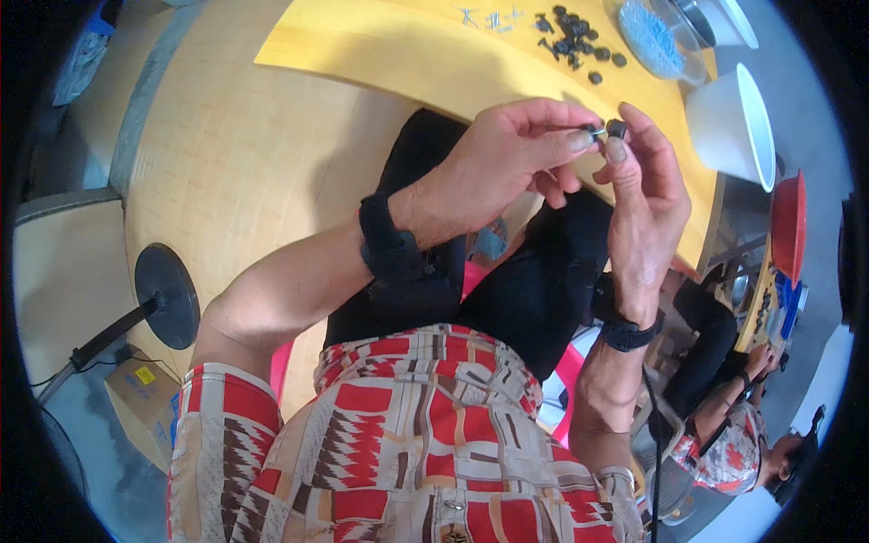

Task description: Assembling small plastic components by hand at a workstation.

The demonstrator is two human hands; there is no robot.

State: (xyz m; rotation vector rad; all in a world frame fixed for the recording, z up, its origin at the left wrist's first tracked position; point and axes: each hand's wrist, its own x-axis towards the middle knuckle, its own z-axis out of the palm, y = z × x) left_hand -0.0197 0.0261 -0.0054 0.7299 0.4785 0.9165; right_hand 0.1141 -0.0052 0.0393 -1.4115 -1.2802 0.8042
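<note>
Above the near edge of the yellow table [389,54], my two hands are close together with their fingertips almost meeting. Thumb and forefinger of my left hand [516,149] pinch a small dark piece [592,131] with a shiny metal pin pointing right. Opposite it, my right hand [644,195] grips a small black round knob [616,128] between thumb and fingers. The pin's tip is close to the knob; whether they touch I cannot tell. Beyond my hands lies a loose group of black knobs [572,38], and left of it several small metal pins [493,20].
A clear bowl [695,71] with small blue pieces stands at the far right of the table. By the right edge are a white bucket [729,127] and a red basin [789,226]. Another person [738,443] works at lower right. A black round stand base [167,294] is at left.
</note>
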